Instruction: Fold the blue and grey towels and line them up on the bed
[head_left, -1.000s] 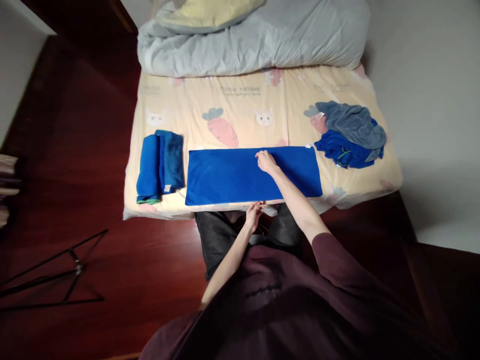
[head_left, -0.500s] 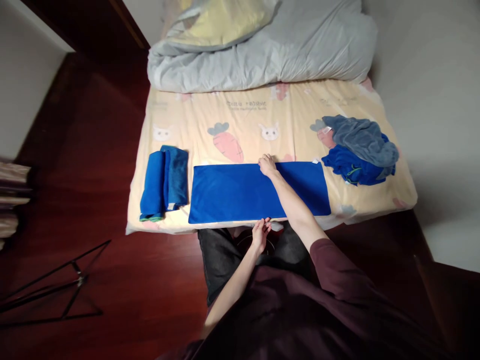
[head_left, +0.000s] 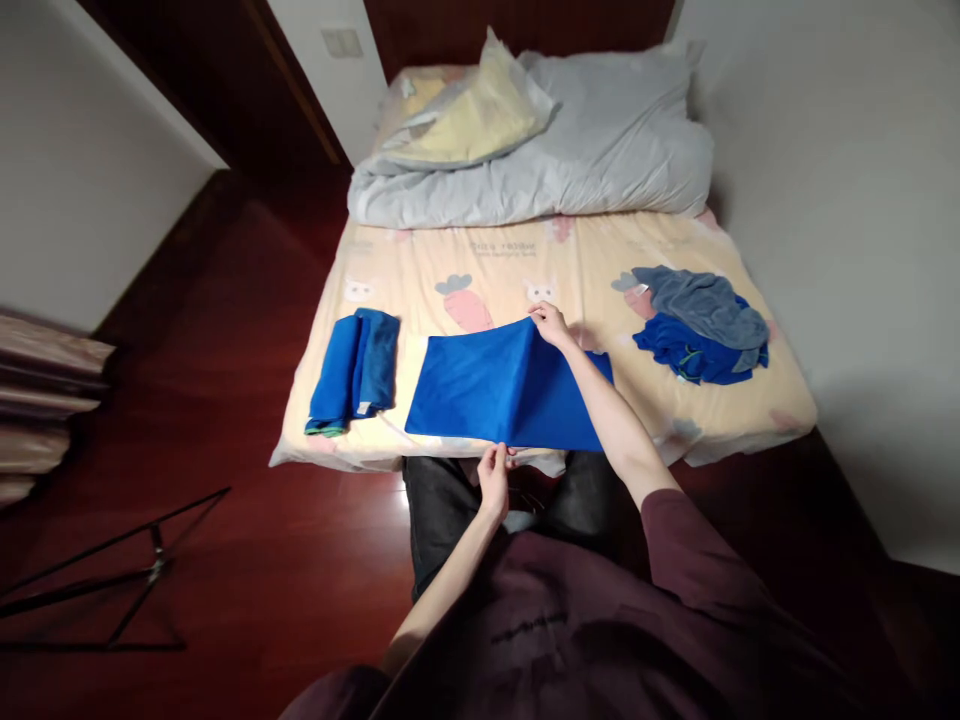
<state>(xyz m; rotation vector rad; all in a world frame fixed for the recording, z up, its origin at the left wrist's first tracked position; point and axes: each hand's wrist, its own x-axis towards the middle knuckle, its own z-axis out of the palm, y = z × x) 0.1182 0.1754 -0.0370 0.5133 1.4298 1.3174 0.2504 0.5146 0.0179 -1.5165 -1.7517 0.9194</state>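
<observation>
A bright blue towel lies across the near end of the bed. My right hand pinches its far edge near the middle and holds that part raised off the sheet. My left hand pinches the near edge at the mattress's front border. The towel bends up into a ridge between the two hands, and its right part lies behind my right forearm.
Folded blue towels lie to the left on the sheet. A heap of grey and blue cloths sits to the right. A grey duvet and pillows fill the bed's far end. A black metal stand is on the floor at left.
The towel lay flat before; now both hands have pinched its middle and lifted it into a ridge, drawing the right end inward. The view has tilted up.
</observation>
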